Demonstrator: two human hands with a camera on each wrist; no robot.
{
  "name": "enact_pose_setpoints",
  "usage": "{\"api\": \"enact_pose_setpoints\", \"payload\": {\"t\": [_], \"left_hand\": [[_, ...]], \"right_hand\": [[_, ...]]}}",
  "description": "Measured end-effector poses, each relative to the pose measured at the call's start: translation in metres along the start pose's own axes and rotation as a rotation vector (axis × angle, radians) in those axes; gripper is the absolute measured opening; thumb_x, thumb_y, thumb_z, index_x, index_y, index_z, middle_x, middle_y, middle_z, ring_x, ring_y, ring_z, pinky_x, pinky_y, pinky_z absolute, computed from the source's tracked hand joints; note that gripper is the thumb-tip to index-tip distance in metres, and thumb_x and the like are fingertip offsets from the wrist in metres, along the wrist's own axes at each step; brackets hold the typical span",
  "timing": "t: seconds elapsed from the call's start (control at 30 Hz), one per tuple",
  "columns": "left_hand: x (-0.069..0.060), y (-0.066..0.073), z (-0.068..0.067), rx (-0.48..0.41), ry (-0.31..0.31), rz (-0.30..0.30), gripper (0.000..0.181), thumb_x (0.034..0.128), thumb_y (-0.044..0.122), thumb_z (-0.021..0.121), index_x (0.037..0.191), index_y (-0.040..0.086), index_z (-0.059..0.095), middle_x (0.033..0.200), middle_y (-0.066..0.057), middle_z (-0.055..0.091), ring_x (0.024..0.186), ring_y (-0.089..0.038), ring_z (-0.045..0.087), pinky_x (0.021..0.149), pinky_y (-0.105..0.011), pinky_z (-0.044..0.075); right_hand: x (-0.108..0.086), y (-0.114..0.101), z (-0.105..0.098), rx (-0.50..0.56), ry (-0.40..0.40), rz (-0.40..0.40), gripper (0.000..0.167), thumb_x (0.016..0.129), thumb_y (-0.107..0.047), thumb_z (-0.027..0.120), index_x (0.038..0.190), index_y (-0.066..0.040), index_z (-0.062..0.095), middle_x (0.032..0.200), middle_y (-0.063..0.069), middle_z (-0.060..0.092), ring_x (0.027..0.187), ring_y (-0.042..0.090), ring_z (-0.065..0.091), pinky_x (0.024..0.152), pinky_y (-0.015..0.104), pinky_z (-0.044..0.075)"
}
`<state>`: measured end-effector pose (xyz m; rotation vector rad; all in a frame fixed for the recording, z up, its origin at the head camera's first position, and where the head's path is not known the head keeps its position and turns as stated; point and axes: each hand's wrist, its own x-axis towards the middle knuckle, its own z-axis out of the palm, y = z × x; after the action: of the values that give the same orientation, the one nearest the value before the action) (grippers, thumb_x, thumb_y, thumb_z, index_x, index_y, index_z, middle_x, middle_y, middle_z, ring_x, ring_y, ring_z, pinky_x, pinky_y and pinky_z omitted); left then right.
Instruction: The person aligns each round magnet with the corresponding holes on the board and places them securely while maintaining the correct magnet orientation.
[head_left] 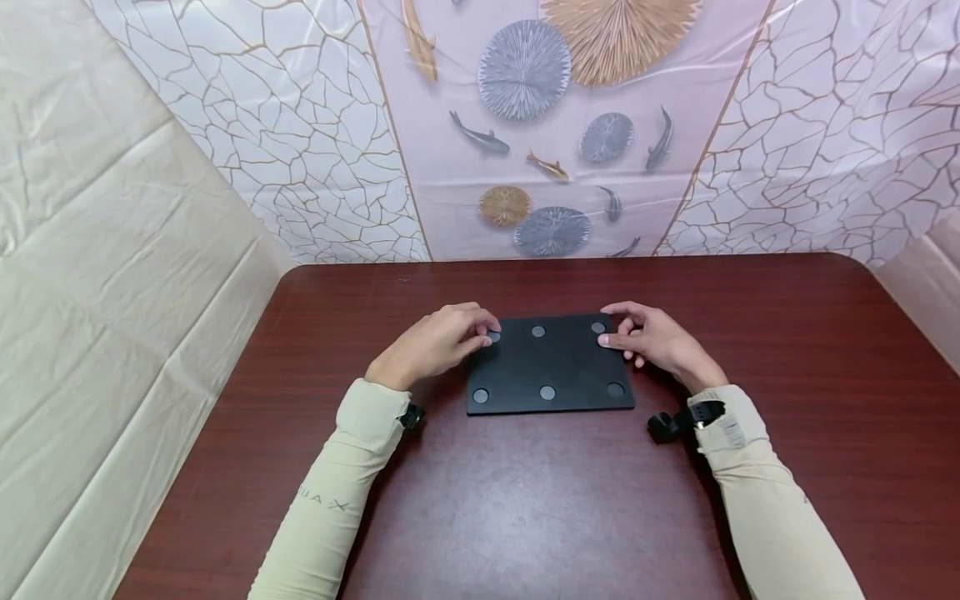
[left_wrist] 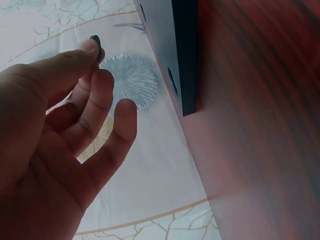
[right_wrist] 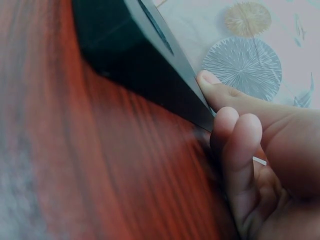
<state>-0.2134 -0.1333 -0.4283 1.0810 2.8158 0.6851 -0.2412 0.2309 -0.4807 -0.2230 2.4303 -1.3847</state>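
A flat black rectangular board [head_left: 566,362] lies on the table, with several grey round spots along its near and far edges. At its far left corner my left hand [head_left: 442,337] pinches a small thin disc [left_wrist: 96,46] between thumb and finger, above the board. The disc's edge looks dark in the left wrist view, while its face looks grey from the head. My right hand [head_left: 660,340] grips the board's far right corner. Its thumb [right_wrist: 209,85] presses the top face, and other fingers curl by the side edge.
The dark red wooden table [head_left: 510,500] stretches around the board. A patterned curtain [head_left: 465,192] hangs behind the far edge, and a pale cloth [head_left: 97,333] hangs on the left. Both wrists wear black straps with devices [head_left: 671,423].
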Motion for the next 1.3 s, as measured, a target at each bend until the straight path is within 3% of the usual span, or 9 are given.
{"api": "enact_pose_setpoints", "payload": {"t": [0.3,0.97,1.3], "left_hand": [[0.001,0.01,0.005,0.042,0.006,0.015,0.02,0.1077,0.015,0.063,0.126,0.012,0.072,0.116,0.002,0.065,0.101,-0.009,0.068,0.091,-0.029,0.056],[0.008,0.023,0.019,0.074,0.014,0.04,0.02,0.1105,0.015,0.056,0.127,0.019,0.066,0.113,0.006,0.059,0.094,-0.005,0.063,0.078,-0.029,0.055],[0.012,0.035,0.026,0.098,-0.006,0.044,0.018,0.1096,0.021,0.06,0.126,0.018,0.066,0.113,0.003,0.058,0.09,-0.005,0.063,0.072,-0.028,0.053]], "right_hand": [[0.001,0.001,0.0,0.002,-0.001,0.007,0.065,0.1,-0.02,0.077,0.154,-0.002,0.047,0.087,0.006,0.056,0.063,0.011,0.057,0.052,0.026,0.053],[-0.003,-0.004,0.0,0.009,0.005,-0.001,0.062,0.099,-0.024,0.077,0.152,-0.006,0.05,0.088,0.007,0.056,0.064,0.013,0.059,0.054,0.028,0.054],[-0.005,-0.003,-0.001,0.009,0.007,-0.018,0.061,0.099,-0.021,0.078,0.151,-0.003,0.051,0.085,0.006,0.056,0.063,0.012,0.058,0.053,0.026,0.053]]}}
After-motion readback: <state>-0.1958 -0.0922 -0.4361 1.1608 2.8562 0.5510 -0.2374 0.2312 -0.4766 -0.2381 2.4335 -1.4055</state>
